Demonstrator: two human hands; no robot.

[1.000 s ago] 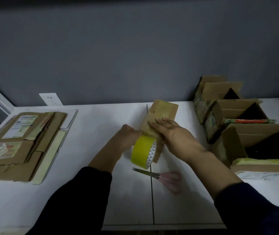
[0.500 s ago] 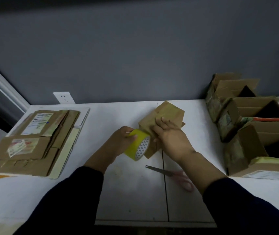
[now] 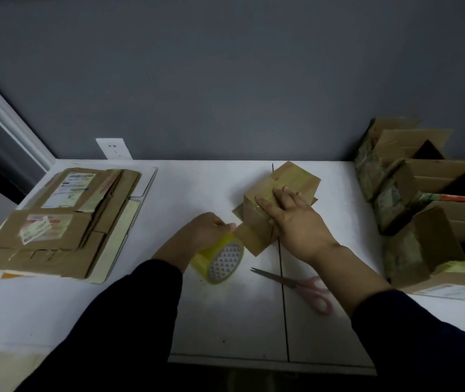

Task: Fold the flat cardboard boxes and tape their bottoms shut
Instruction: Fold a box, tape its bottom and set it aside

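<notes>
A small brown cardboard box [image 3: 293,179] stands bottom-up on the white table [image 3: 197,193], with a strip of clear yellowish tape along its top. My right hand [image 3: 290,219] lies flat on the box with straight fingers pressing the tape. My left hand [image 3: 205,230] grips a roll of yellow tape [image 3: 220,258] just left of the box, low over the table. A stretch of tape appears to run from the roll to the box's near side.
Pink-handled scissors [image 3: 302,284] lie on the table near my right forearm. A stack of flat cardboard boxes [image 3: 61,222] sits at the left. Several folded open boxes [image 3: 423,207] crowd the right side. A grey wall rises behind the table.
My left hand has pulled the tape roll down and towards me, away from the box. My right hand has flattened onto the box top. The camera view has shifted left.
</notes>
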